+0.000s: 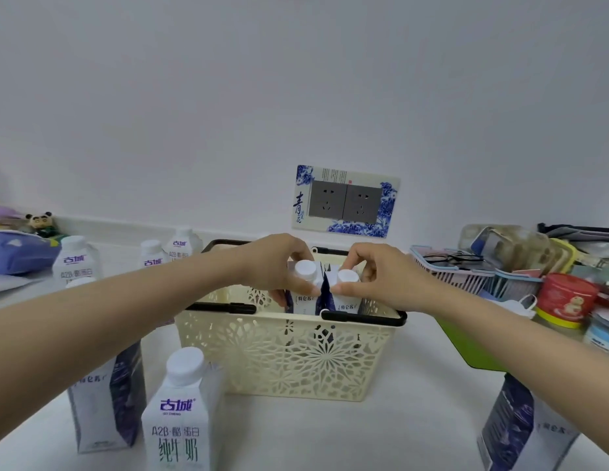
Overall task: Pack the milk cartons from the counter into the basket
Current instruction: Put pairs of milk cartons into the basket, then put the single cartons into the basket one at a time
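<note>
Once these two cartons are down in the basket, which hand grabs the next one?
Probably left. Both hands, left and right, hold cartons in the basket, but most remaining cartons stand on the left, like the near white carton; only one dark carton stands right.

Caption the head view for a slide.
Both hands, left and right, lower two milk cartons into the cream basket.

I faced a plain pale wall (296, 79), evenly lit, with a double grey socket (345, 202) set in a blue-and-white floral surround. Below it ran a white counter (415, 402). A pink tray (449, 270) of clutter and a red tin (564, 297) crowded its right end, a panda figurine (41, 222) its left.
</note>
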Available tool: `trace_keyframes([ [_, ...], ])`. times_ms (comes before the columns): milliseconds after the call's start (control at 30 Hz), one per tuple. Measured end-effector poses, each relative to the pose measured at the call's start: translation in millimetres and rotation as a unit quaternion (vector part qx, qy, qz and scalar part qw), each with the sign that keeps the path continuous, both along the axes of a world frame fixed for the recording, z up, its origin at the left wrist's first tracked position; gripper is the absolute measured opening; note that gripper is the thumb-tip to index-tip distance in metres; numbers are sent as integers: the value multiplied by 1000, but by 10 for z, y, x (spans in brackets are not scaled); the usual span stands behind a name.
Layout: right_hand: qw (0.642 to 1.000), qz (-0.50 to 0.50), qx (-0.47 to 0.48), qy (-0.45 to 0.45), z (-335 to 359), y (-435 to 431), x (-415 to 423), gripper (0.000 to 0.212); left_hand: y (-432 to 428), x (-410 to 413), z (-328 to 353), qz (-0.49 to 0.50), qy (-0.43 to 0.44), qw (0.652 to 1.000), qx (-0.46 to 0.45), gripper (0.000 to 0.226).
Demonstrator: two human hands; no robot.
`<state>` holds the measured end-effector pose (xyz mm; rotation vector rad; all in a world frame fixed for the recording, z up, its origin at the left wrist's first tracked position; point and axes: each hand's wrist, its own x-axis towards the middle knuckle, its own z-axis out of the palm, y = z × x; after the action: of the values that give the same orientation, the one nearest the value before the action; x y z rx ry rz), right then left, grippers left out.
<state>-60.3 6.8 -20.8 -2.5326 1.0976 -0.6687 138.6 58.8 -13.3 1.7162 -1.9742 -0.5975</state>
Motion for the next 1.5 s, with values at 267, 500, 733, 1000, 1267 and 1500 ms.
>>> trace_keyframes([
  [267, 1000, -25, 3, -4, -52, 24, 37, 32, -23, -40, -173, 4, -10, 1000, -21, 38],
  [500, 994, -86, 74, 13, -11, 150, -17, 53, -57, 27, -203, 76, -71, 992, 72, 83],
  [733, 977, -67, 200, 14, -58, 136, -62, 62, -100, 58, -179, 40, -49, 983, 172, 72],
  [1000, 969, -94, 228, -38, -150, 93, -70, 52, -131, -106, -200, 29, -93, 989, 116, 29],
  [1267, 964, -74, 254, -14, -52, 130, -75, 66, -2, -29, -150, 4, -46, 991, 129, 45],
  [1500, 981, -29, 193, -5, 474, 353, -742, 52, 304, -157, 132, 20, -47, 998, 28, 90],
])
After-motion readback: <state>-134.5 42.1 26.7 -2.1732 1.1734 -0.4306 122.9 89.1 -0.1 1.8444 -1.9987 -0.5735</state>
